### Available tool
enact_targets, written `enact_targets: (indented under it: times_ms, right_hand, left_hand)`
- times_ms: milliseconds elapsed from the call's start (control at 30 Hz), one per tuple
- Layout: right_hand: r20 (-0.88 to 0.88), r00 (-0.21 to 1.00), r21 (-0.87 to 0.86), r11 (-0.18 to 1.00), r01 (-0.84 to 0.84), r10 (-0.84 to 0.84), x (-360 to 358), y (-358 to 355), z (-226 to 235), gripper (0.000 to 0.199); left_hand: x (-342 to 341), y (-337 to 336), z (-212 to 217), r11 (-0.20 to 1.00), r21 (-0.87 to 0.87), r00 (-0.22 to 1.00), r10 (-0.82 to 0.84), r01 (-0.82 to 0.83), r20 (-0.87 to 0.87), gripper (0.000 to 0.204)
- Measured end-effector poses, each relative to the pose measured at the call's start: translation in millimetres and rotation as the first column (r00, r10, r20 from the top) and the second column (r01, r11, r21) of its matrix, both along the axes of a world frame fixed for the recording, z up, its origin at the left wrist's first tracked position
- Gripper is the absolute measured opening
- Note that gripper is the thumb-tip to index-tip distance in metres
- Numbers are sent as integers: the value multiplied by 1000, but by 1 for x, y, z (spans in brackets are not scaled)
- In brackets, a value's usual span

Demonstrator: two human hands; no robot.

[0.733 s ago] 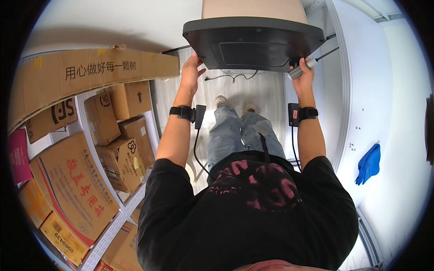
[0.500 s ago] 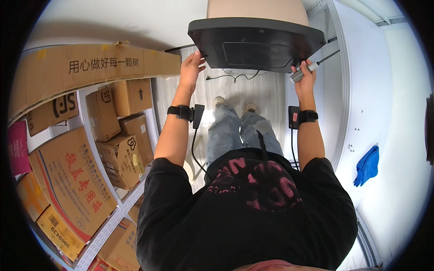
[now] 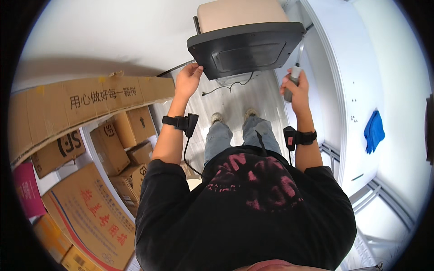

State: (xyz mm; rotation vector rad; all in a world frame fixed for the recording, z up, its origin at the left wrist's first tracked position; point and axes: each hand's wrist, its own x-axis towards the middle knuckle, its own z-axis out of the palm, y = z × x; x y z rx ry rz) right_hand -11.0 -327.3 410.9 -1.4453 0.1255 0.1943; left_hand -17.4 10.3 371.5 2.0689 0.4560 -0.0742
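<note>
A beige block-shaped thing [image 3: 239, 12] with a dark panel [image 3: 246, 56] across its near side hangs or stands at the top of the head view; its exact kind is unclear. The panel has a raised rectangular outline and small screw holes near its edge. At the panel's lower left corner, my left hand [image 3: 187, 81] is closed, thumb and fingers on the edge. My right hand [image 3: 296, 90] is wrapped round the grey handle of a screwdriver [image 3: 297, 72]. Its shaft points up and away, its tip close to the panel's right end; contact cannot be made out.
A long cardboard box [image 3: 97, 106] lies at the left above shelves of several cartons [image 3: 90, 212]. A dark cable [image 3: 230, 86] hangs below the panel, above the floor. White shelving [image 3: 330, 67] stands close on the right, with a blue cloth [image 3: 374, 131] beyond it.
My right hand has left the panel's edge and turned the screwdriver upward. The panel has tilted and shifted left, its right end higher. My left hand stays at its left corner.
</note>
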Motion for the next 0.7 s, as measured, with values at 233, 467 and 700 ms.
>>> enact_targets:
  times_ms: [233,467,700]
  right_hand:
    - [-30,977,218,955,-201,212,-50,77,32,35]
    - [-200,945,199,955,-219,258,-81,133,35,36]
    - [-245,937,279,944,-177,248,-84,162,34,41]
  left_hand:
    - [3,21,17,958,-200,978,-203,206,37,35]
    - [3,17,48,608,-763,966,-248,217,77,30]
    - [7,13,51,517,-834,975,-193,195,109,27]
